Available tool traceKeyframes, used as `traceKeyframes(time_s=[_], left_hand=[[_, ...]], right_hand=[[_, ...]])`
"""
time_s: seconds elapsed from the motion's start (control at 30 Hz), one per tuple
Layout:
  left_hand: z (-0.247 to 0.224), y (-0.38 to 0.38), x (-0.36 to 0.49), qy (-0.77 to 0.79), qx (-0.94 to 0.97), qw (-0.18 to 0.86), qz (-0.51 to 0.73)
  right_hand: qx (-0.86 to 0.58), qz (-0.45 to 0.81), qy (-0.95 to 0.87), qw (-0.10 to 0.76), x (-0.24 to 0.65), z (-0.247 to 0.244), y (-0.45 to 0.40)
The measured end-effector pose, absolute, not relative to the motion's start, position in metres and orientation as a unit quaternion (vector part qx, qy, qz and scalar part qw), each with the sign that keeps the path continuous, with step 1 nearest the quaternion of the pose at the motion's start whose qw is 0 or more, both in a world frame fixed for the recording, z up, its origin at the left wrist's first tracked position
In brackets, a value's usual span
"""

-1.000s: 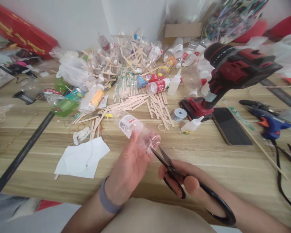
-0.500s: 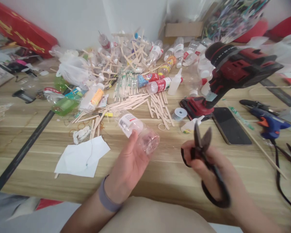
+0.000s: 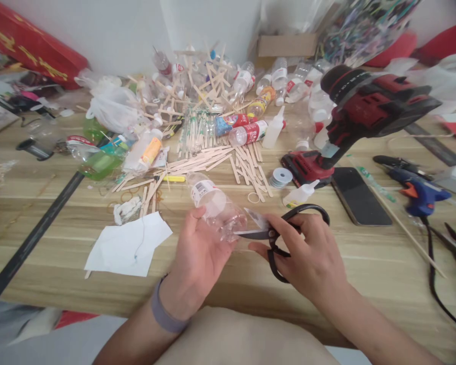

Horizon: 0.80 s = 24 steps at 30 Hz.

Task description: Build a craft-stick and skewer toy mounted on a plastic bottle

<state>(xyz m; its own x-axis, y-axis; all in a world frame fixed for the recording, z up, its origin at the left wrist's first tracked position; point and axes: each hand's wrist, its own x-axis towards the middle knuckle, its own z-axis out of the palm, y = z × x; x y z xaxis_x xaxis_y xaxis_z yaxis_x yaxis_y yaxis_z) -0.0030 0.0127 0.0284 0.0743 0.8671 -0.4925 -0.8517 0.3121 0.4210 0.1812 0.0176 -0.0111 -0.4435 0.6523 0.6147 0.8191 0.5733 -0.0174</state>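
Note:
In the head view, my left hand is closed around a clear plastic bottle with a white label, its base end turned toward the right. My right hand grips black-handled scissors with the blades parted. The scissor tips point left and meet the bottle's base end; I cannot tell whether they have gone through the plastic. Beyond the bottle lie many wooden sticks and a yellow-handled tool.
A red cordless drill stands at the right, near a phone and a blue glue gun. White paper lies at the left. Plastic bottles and sticks are heaped at the back. A small dropper bottle is close to the scissors.
My right hand has swung left and turned, bringing the scissors from upright and apart to the bottle's base end. The bottle has shifted only slightly in my left hand.

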Motion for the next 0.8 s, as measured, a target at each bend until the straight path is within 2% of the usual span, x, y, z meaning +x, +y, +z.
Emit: traceKeyframes(time_s=[0.37,0.67,0.8], left_hand=[[0.027,0.012,-0.003,0.34,-0.02,0.742,0.578],[0.031,0.013,0.0,0.334,-0.025,0.746,0.576],[0.032,0.012,0.0,0.33,-0.032,0.742,0.582]], right_hand=[[-0.394,-0.223,-0.863,0.223,0.195,0.012,0.03],[-0.396,-0.207,-0.855,0.264,0.2,0.006,0.031],[-0.38,-0.272,-0.845,0.259,0.201,0.002,0.033]])
